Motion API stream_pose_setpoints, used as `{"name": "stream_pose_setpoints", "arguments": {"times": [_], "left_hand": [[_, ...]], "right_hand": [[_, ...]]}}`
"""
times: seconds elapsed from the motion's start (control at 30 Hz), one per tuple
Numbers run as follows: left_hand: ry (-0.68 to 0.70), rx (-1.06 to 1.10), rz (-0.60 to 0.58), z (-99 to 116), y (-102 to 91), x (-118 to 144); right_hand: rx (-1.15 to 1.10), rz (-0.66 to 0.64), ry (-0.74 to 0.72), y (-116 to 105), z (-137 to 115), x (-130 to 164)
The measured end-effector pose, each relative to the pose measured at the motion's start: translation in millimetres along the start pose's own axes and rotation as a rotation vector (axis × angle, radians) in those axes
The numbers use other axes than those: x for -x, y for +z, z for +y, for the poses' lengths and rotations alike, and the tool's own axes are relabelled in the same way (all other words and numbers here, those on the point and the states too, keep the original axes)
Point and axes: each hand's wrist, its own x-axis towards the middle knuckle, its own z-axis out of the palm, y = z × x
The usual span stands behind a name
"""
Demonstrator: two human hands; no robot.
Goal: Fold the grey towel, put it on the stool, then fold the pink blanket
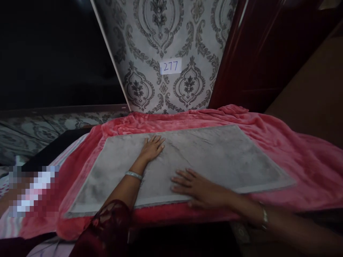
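A grey rectangular cloth, like a towel or mat, lies spread out with a few faint creases. Under it is a rumpled pink plush blanket. My left hand rests palm down on the upper middle part of the grey cloth, its fingers stretched out. Near the front edge of the same cloth, my right hand is spread with the palm down, slightly blurred. Both hands hold nothing. A bracelet shows on each wrist.
Patterned wallpaper with a paper label reading 277 stands behind. A large dark screen is at the left, and a dark red glossy panel at the right. Striped fabric lies at the lower left, beside a blurred-out patch.
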Motion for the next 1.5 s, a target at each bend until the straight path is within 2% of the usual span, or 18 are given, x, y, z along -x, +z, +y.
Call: {"name": "stream_pose_setpoints", "arguments": {"times": [0.1,0.17,0.23,0.33,0.4,0.47,0.57,0.67,0.77,0.87,0.9,0.97,1.07,1.13,1.23,1.3,1.4,1.5], "left_hand": [[0.003,0.011,0.012,-0.3,0.6,0.7],[0.003,0.021,0.017,0.5,-1.0,2.3],[-0.001,0.031,0.024,2.9,-5.7,4.0],[0.026,0.04,0.021,9.8,-16.3,6.9],[0.102,0.033,0.007,16.1,-21.2,11.7],[0.205,0.035,-0.026,23.2,-21.5,23.1],[0.342,0.106,-0.093,35.7,-16.4,58.6],[0.475,0.245,-0.198,51.2,-17.8,112.7],[0.58,0.413,-0.342,66.5,-32.9,165.5],[0.614,0.612,-0.416,70.1,-52.3,191.2],[0.595,0.666,-0.402,66.3,-57.3,190.8],[0.497,0.718,-0.294,50.2,-63.8,176.3],[0.285,0.639,-0.067,11.2,-66.8,129.2],[0.203,0.536,0.004,-15.8,-66.1,91.5],[0.137,0.38,0.014,-46.1,-58.8,45.0],[0.074,0.297,-0.047,-58.5,-48.3,27.4],[0.008,0.224,-0.131,-69.2,-27.8,19.9],[0.02,0.217,-0.106,-75.0,-12.4,22.1]], "right_hand": [[-0.195,-0.057,-0.035,-0.1,-34.6,22.0],[-0.304,0.007,-0.041,-10.9,-32.6,18.6],[-0.327,0.172,-0.016,-28.2,-9.9,-1.2],[-0.192,0.44,0.048,-57.6,44.5,-51.9],[-0.081,0.509,0.116,-70.8,78.1,-86.7],[0.036,0.469,0.231,-73.1,101.3,-111.8],[0.209,0.364,0.339,-60.1,116.2,-125.5],[0.304,0.337,0.353,-46.0,118.2,-122.9],[0.309,0.338,0.349,-40.8,119.8,-119.8],[0.294,0.345,0.345,-40.2,124.7,-119.1],[0.29,0.347,0.347,-40.5,126.4,-119.0],[0.28,0.338,0.357,-42.8,127.3,-120.1],[0.272,0.324,0.346,-50.6,116.4,-128.8],[0.294,0.337,0.281,-54.9,100.1,-141.4],[0.333,0.303,0.161,-51.5,72.1,-165.1],[0.335,0.223,0.104,-42.1,58.2,-177.0],[0.307,0.149,0.065,-23.7,44.6,-179.2],[0.213,0.083,-0.036,-5.2,23.1,-159.7]]}}
